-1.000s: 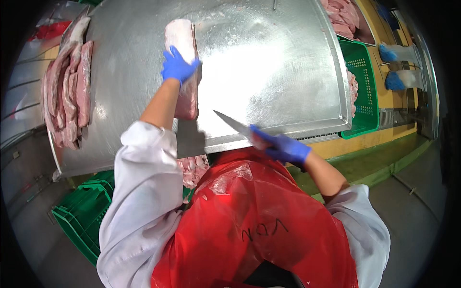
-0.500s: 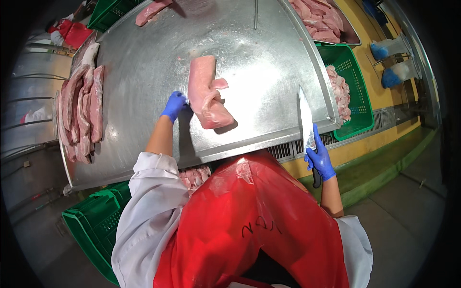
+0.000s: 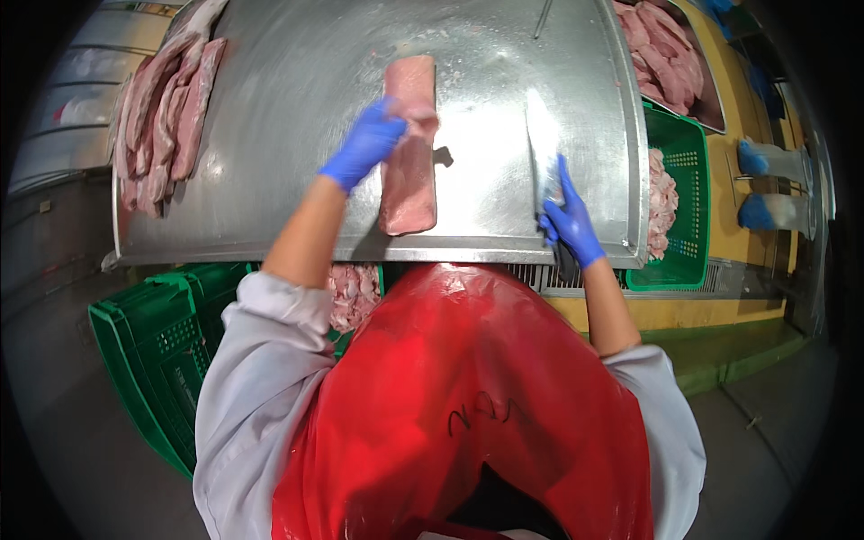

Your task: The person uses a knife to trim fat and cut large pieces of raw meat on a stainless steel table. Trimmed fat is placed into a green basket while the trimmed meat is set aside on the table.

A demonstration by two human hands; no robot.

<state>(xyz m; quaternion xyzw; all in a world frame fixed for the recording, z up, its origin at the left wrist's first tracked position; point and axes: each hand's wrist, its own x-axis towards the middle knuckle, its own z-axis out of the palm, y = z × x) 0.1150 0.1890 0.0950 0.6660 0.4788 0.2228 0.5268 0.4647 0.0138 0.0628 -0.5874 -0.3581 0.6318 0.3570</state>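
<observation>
A long slab of pale pink raw meat (image 3: 409, 198) lies lengthwise on the metal table in front of me. My left hand (image 3: 367, 144), in a blue glove, is over its left edge, fingers closed at a loose flap (image 3: 420, 126) of the meat; the fingertips are somewhat blurred. To the right, my right hand (image 3: 573, 227), also gloved in blue, grips a knife (image 3: 544, 153) by its dark handle. The blade points away from me, apart from the meat, and glare hides part of it.
Long meat strips (image 3: 171, 117) are piled at the table's (image 3: 279, 180) left side. Beyond its right edge are a metal tray (image 3: 714, 103) of meat and a green crate (image 3: 688, 198) of trimmings. Another green crate (image 3: 148, 337) and more trimmings (image 3: 354, 292) sit below the front edge.
My left hand has moved from beside the slab onto its flap, and the slab now lies straighter. The knife has come in over the table, closer to the meat. The view has shifted.
</observation>
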